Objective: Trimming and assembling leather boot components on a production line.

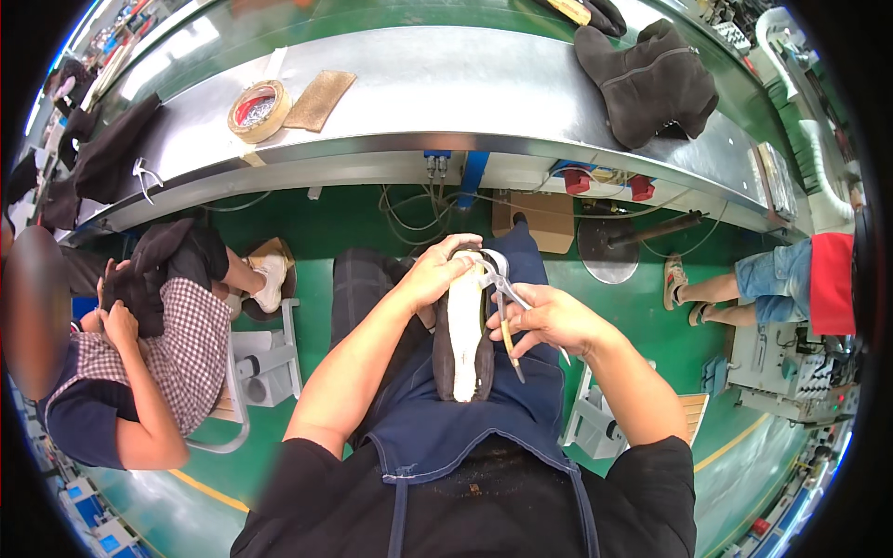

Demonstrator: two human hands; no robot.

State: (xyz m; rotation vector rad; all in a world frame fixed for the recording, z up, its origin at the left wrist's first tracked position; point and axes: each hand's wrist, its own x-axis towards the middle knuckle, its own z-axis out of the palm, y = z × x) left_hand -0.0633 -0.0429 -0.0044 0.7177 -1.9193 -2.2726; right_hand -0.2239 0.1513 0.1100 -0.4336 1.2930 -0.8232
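Holding a dark boot [465, 325] sole-up on the navy apron [419, 437]. Looks partway: dark sides hug the pale underside, far end probably unfinished. Left hand [433, 276] clamps that end; right hand [555, 319], just right of boot, grips pincers [500, 268] plus yellow-handled tool [507, 337]. Pincer bite: can't tell.

Bright, even light; glare on metal bench [437, 84]; edges bent, seemingly soft.
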